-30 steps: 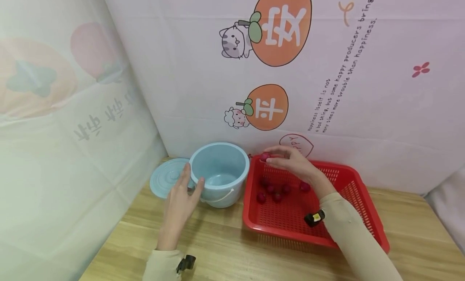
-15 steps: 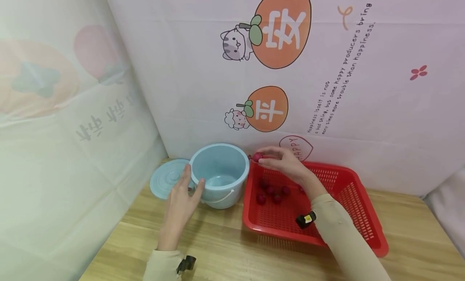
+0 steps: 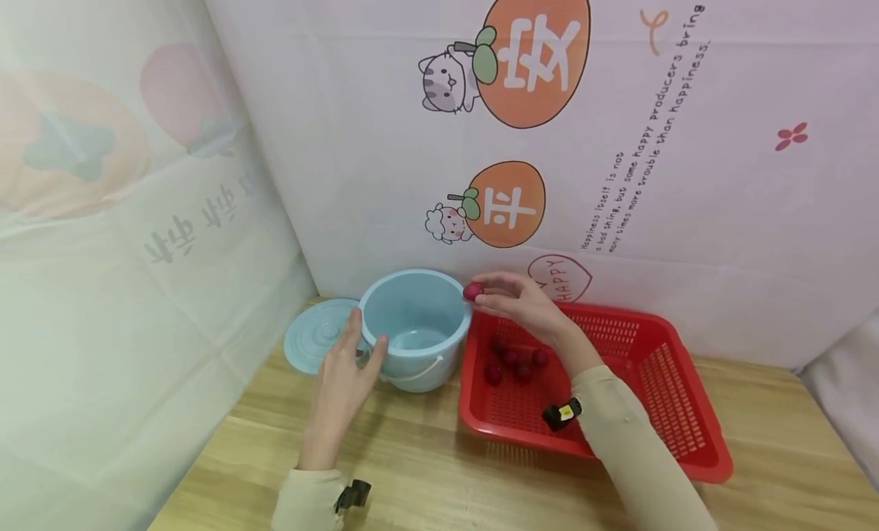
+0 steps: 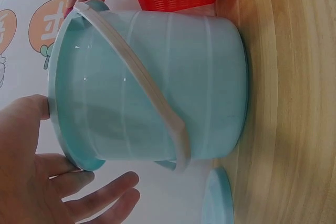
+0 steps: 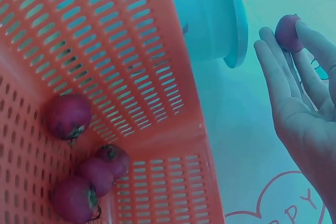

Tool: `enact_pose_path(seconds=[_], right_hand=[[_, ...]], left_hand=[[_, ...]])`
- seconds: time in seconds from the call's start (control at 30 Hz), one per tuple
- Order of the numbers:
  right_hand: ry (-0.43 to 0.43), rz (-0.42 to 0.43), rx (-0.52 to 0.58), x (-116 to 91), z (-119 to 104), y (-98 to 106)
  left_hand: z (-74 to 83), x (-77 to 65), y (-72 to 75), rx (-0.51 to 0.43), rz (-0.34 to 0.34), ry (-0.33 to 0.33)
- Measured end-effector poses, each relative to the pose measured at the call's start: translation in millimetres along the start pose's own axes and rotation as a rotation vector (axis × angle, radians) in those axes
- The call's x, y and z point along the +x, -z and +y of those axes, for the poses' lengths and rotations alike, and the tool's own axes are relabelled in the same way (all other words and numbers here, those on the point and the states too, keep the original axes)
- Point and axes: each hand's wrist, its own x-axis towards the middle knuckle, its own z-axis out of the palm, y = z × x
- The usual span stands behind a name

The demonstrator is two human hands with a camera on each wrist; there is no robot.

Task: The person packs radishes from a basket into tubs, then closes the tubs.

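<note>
My right hand (image 3: 518, 306) pinches a small round red radish (image 3: 473, 291) between thumb and fingertips. It holds it at the right edge of the light blue bucket (image 3: 415, 317), above the rim. In the right wrist view the radish (image 5: 289, 33) sits at the fingertips, apart from the palm. My left hand (image 3: 343, 374) rests at the bucket's front left rim, thumb and forefinger spread and fairly straight against it. The left wrist view shows the other fingers of this hand (image 4: 58, 182) off the bucket. Inside, the visible part of the bucket's floor is bare.
A red perforated basket (image 3: 597, 432) stands right of the bucket, with several radishes (image 5: 68, 116) at its left end. The bucket's blue lid (image 3: 316, 336) lies to the left on the wooden table (image 3: 426, 470). A printed cloth (image 3: 371, 134) hangs behind.
My right hand has moved left with the radish, from over the basket's back left corner to the bucket's right rim. My left hand and the bucket stay in place.
</note>
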Motion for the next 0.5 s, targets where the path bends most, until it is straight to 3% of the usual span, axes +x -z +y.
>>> enact_pose_path(seconds=[0.13, 0.5], right_hand=[[0.005, 0.009, 0.017, -0.3, -3.1, -4.4], [0.040, 0.001, 0.225, 10.5, -4.4, -16.9]], left_hand=[[-1.0, -0.9, -0.8, -0.002, -0.004, 0.003], [-3.4, 1.5, -2.0, -0.023, 0.022, -0.024]])
